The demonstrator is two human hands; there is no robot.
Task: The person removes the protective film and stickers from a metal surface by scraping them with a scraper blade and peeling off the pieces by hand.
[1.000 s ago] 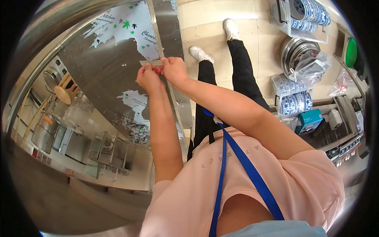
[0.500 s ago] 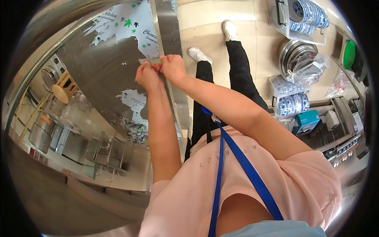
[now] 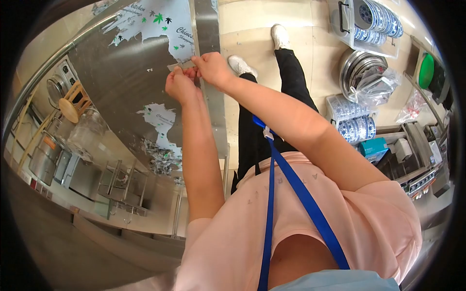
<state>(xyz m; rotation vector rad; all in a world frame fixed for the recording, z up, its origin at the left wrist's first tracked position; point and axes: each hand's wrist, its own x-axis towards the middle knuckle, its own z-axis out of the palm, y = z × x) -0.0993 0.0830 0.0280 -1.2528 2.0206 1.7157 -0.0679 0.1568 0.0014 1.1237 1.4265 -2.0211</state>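
Observation:
Against the steel surface (image 3: 121, 77), both hands pinch a thin, flat grey strip. My left hand (image 3: 180, 88) is closed on its near side, thumb on top. Beside it, my right hand (image 3: 212, 69) grips the right end, fingertips close to the left ones. The strip (image 3: 185, 64) touches the lower edge of a torn white sheet (image 3: 162, 24) with leaf prints and lettering. Nearer my body lies another torn white patch (image 3: 159, 118), with crumpled scraps (image 3: 162, 157) beside it. My fingers partly hide the strip.
On the floor at right are crates of blue-and-white bowls (image 3: 378, 19), stacked metal basins (image 3: 361, 72) under a plastic bag, and a teal box (image 3: 373, 149). A wooden stool (image 3: 73, 103) and metal racks stand at left. A raised metal edge runs beside my hands.
Both hands have moved slightly up in the view with the strip, which now meets the white sheet's lower edge. The view has also shifted a little.

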